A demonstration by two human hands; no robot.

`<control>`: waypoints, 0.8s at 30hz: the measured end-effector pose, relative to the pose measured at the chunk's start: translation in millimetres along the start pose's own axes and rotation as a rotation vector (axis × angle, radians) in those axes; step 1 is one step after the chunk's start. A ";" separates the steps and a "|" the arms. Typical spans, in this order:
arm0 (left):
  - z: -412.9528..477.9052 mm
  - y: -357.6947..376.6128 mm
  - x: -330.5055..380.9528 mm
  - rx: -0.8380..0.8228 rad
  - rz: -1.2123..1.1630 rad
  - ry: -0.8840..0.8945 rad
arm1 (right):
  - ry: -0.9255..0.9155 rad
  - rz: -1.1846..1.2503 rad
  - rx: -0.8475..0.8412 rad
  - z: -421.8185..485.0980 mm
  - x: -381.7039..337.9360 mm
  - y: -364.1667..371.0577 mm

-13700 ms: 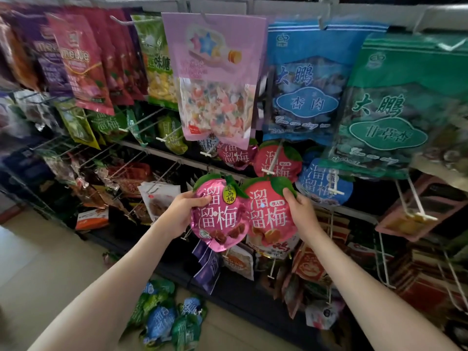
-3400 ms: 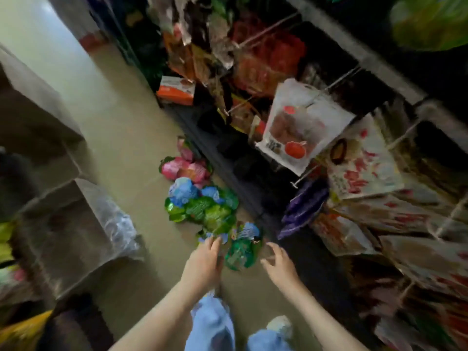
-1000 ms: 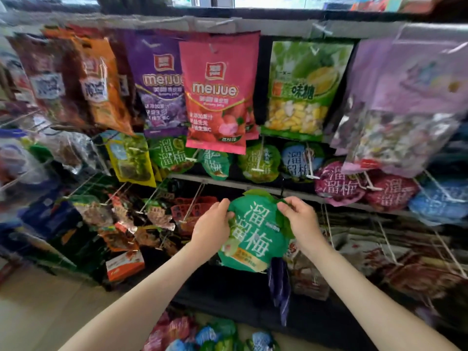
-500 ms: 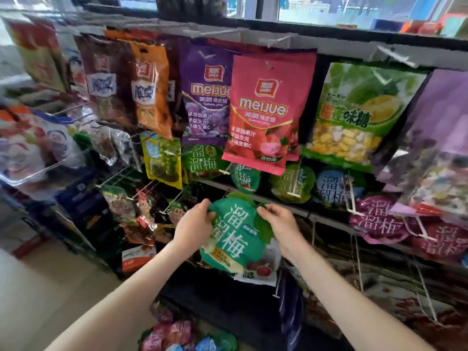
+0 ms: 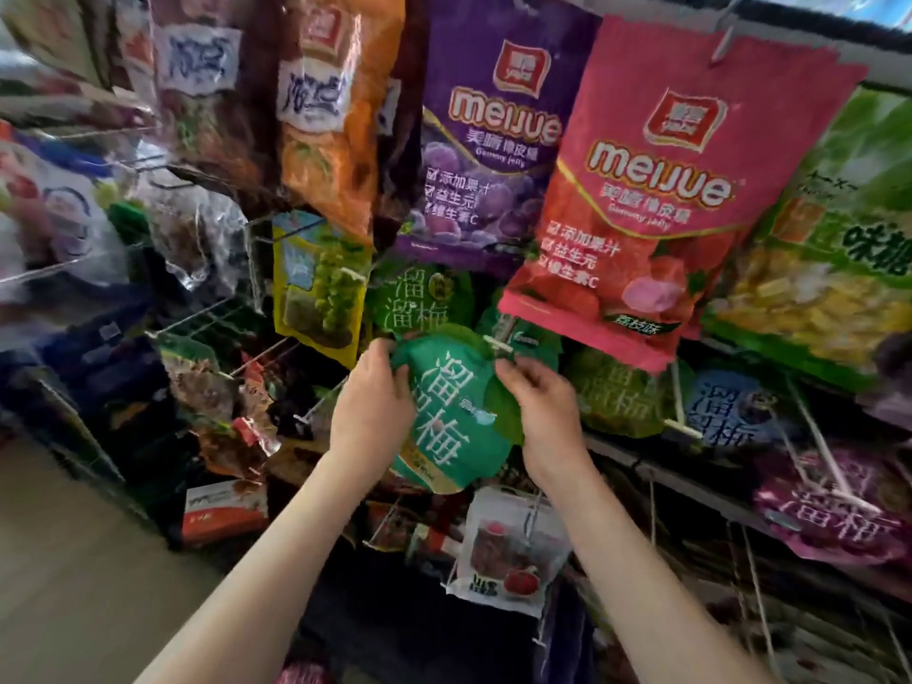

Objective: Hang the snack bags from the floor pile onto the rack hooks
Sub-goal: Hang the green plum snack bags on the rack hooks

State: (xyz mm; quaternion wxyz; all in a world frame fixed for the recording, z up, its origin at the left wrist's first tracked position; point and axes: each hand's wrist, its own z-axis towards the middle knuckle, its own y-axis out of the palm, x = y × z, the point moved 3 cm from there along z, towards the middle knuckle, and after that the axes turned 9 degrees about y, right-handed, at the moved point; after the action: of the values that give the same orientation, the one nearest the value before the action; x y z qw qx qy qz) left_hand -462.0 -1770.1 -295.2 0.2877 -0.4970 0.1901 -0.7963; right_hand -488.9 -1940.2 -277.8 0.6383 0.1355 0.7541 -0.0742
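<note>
Head view. Since the frame half a second back, I see that the green snack bag (image 5: pixel 451 417) has been raised from below the middle row to the level of that row. Its top edge now sits just beside the white tip of a hook (image 5: pixel 498 344).

1. Left hand (image 5: pixel 372 402): it grasps the bag's upper left edge, with the fingers curled round it. I judge that this grip keeps the bag flat and facing outward, so that the top does not fold.
2. Right hand (image 5: pixel 538 407): it pinches the leaf-shaped upper right part of the bag, close to the hook tip. I judge that this hand steers the hang hole. The hole itself is not visible to me.
3. Position of the bag: it is in front of the rack (image 5: pixel 636 469), at the middle row, under the lower edge of the pink jelly bag (image 5: pixel 656 190) and the purple jelly bag (image 5: pixel 488 140). Matching green bags (image 5: pixel 419 298) hang just behind it, which I take as the reason for choosing this hook.
4. Status: the bag is not yet threaded. Both hands carry it.
5. Next move, in my judgement: align the hole with the tip and push back along the hook. The overhanging pink bag may hinder the approach.
</note>
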 end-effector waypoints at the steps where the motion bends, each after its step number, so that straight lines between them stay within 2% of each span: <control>1: -1.1 4.7 -3.3 0.013 -0.003 0.003 | -0.017 -0.020 0.018 2.0 2.4 -0.9; 5: -2.7 22.6 -11.2 0.049 -0.034 0.084 | -0.085 -0.069 0.067 9.2 -2.8 6.1; 9: -8.4 37.2 -10.2 0.094 -0.107 0.177 | -0.242 -0.206 0.163 8.7 -9.2 12.1; 13: -18.3 49.9 -3.4 0.125 -0.236 0.212 | -0.288 -0.191 0.241 3.3 -8.1 8.5; 20: -20.8 64.8 13.3 -0.020 -0.118 0.467 | -0.520 -0.391 0.394 -5.8 -13.6 13.0; 24: -17.1 67.3 18.7 -0.064 -0.116 0.544 | -0.541 -0.375 0.433 -5.7 -15.4 11.0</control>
State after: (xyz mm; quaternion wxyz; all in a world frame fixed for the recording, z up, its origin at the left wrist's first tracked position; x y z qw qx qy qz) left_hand -465.7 -1833.3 -329.5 0.1641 -0.2841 0.2568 -0.9091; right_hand -488.7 -1929.8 -261.0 0.7461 0.1026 0.5373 -0.3797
